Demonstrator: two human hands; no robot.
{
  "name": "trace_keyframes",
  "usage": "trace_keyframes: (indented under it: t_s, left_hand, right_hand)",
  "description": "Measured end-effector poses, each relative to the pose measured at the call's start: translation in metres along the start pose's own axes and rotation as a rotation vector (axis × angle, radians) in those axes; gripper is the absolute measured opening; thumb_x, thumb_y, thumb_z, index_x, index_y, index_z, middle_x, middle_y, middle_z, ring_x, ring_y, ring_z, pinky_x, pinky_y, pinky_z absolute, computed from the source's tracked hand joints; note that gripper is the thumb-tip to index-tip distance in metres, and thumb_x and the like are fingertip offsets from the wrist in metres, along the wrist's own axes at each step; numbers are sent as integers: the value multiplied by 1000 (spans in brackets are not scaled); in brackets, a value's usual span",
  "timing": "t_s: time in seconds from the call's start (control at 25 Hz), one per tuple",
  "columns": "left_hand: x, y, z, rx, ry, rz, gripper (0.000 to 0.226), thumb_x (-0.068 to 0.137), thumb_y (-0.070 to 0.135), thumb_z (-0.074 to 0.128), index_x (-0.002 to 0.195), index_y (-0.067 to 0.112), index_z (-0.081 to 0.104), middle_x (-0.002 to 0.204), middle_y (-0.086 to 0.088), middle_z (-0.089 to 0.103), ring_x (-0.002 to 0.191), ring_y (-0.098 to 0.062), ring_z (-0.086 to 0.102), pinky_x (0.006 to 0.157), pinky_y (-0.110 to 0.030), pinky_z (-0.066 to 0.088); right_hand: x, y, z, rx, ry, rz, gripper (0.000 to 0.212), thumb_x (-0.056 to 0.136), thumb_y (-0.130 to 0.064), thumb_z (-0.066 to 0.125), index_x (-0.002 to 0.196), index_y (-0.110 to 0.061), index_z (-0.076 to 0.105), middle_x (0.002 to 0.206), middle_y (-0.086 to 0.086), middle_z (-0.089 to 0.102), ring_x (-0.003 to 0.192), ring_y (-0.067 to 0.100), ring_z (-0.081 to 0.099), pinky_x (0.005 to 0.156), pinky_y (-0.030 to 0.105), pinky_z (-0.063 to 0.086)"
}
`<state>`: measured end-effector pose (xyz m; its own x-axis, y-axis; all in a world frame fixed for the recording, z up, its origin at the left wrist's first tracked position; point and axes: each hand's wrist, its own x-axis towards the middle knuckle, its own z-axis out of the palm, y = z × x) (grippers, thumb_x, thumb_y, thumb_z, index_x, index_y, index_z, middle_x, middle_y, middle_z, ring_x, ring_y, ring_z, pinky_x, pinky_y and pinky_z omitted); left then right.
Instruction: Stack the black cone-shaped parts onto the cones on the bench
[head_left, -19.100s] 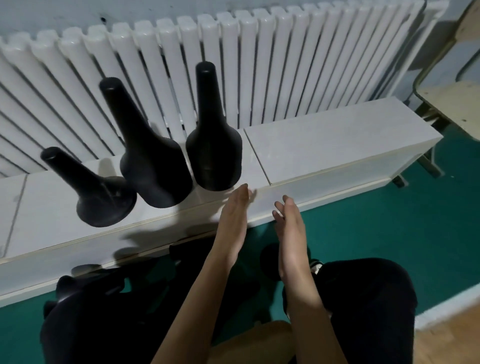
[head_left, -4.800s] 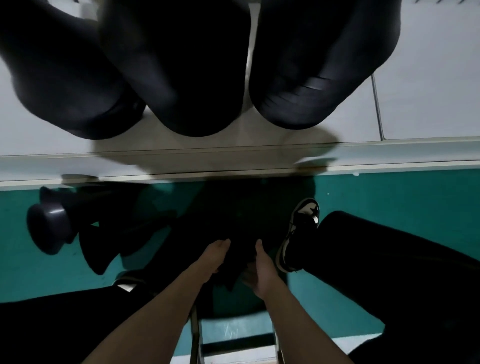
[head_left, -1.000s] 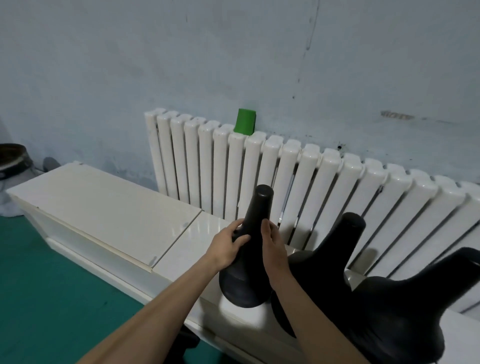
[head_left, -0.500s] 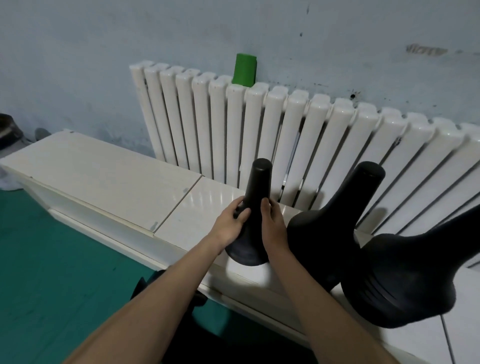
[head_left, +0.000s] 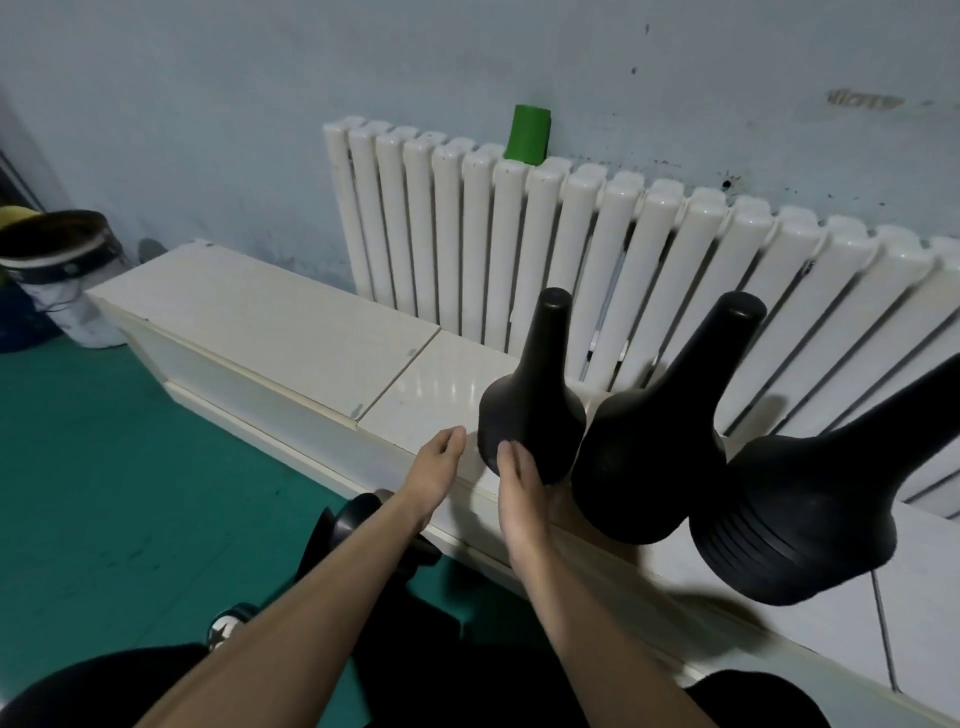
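white bench (head_left: 291, 332) is topped by cones (head_left: 530, 415); a black part (head_left: 345, 525) is seen below, nearer the loose left hand (head_left: 434, 470) than the flat right hand (head_left: 519, 491).

Left hand (head_left: 435, 464) loosely uncurled, right hand (head_left: 521, 486) straight-fingered, both forearms outstretched

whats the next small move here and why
Probably lower both hands to the black part on the floor below the bench: the leftmost cone stands on the bench, the left hand is off it, and the right hand has straight fingers at its base.
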<state>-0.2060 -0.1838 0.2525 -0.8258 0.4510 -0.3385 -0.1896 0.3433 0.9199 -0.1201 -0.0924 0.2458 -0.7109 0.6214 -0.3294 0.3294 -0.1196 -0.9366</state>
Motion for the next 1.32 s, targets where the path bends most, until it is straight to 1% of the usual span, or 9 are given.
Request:
trace_keyframes:
  t_s: [0.16,0.36,0.48,0.6,0.72,0.8,1.04,1.2,1.32]
  left_hand:
    - [-20,-39,-30,-18,91,-75,48,104,43,35,137,13,52,131,-4,57,125,-21,51,111,-40,37]
    - [-29,-85,-55,-54,114,-215,43,104,44,34,115,11,60,112,-13,66,90,-20,67,62,-23,52]
    - [-26,-109,-66,-52,127,-233,37,105,36,37,114,9,60,101,-10,70,81,-15,70,55,-14,51]
    - [-15,-134,-80,-29,154,-257,29,104,35,40,118,17,58,101,4,67,88,-8,66,73,-12,49]
    - [5,-164,-93,23,128,-271,45,101,44,43,128,12,59,117,1,66,114,-19,61,104,-34,45]
    - [23,-183,-101,52,118,-279,47,100,46,44,129,12,59,119,-2,66,116,-21,60,106,-38,44]
    - [76,-220,-112,52,108,-339,50,100,41,49,140,12,48,131,-5,59,117,-18,56,98,-29,44]
    - [111,-248,-102,87,64,-426,58,96,40,57,145,14,41,135,-8,56,116,-19,58,97,-31,48]
    - [129,-264,-94,139,46,-462,65,94,39,61,148,12,36,139,-10,53,123,-23,55,104,-37,46]
  right_hand:
    - [-17,28,20,64,-47,177,51,109,-45,38,155,-22,42,151,-9,42,146,18,36,113,31,28]
    - [-12,71,46,63,-115,340,65,105,-58,37,156,-19,39,160,5,42,148,27,39,122,43,30]
    - [1,90,59,58,-151,397,68,104,-61,37,156,-17,41,161,7,42,148,27,40,121,44,32]
    - [16,106,76,49,-166,456,67,105,-60,36,158,-20,38,162,6,40,149,27,38,123,44,30]
    - [29,120,95,77,-155,506,64,105,-60,37,158,-23,38,161,8,41,147,29,40,122,48,32]
    - [40,131,110,111,-150,561,64,106,-57,37,158,-19,38,160,10,42,147,31,41,122,49,33]
    - [73,162,146,105,-150,729,60,108,-53,35,154,-15,42,149,14,52,137,33,51,113,45,42]
    - [93,184,169,104,-104,831,59,107,-53,37,150,-12,45,114,10,59,108,27,57,95,38,48]
    - [105,205,187,169,-81,908,63,105,-56,40,145,-9,51,111,12,64,110,29,61,103,41,49]
